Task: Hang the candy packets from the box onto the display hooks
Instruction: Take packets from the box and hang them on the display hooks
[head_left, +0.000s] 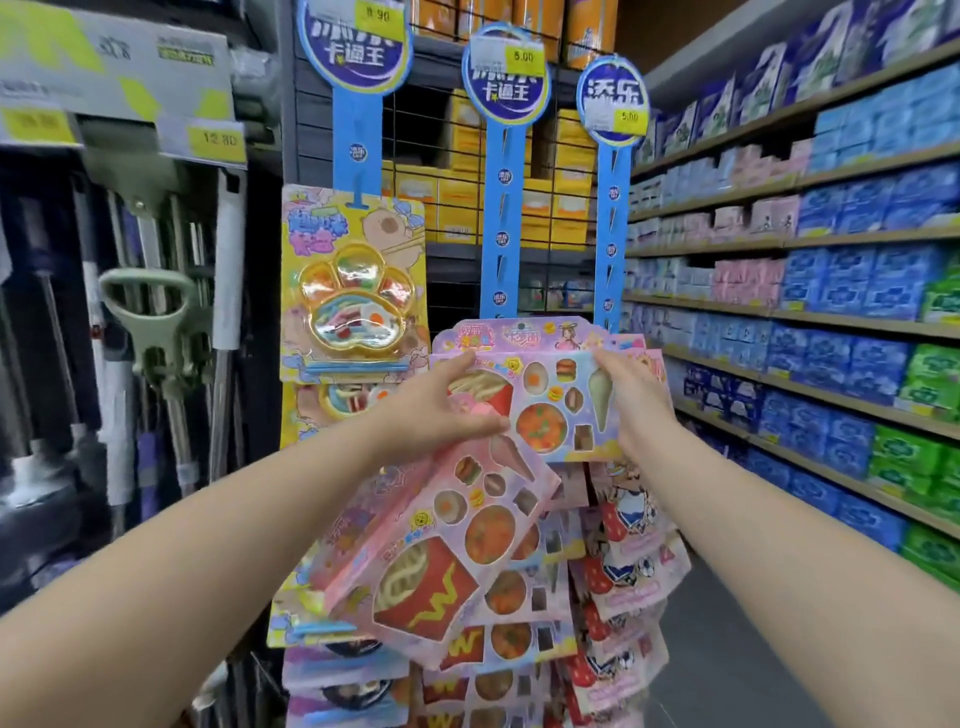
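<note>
Both hands hold up a pink candy packet (556, 405) with fries, burger and ice-cream shapes, level in front of the middle blue hanging strip (501, 228). My left hand (441, 410) grips its left edge and also holds a second, tilted pink packet (447, 551) below it. My right hand (634, 400) pinches the upper packet's right edge. More of the same packets (514, 639) hang lower on the middle strip. Yellow paw-tray packets (353, 280) hang on the left strip (357, 150). Red-and-pink packets (628, 561) hang on the right strip (613, 228). No box is in view.
Mops and broom handles (156, 332) hang close on the left. Long shelves of blue, pink and green packs (831, 291) run down the right side of the aisle. Yellow boxes (457, 197) sit behind a wire grid behind the strips. Price tags hang above.
</note>
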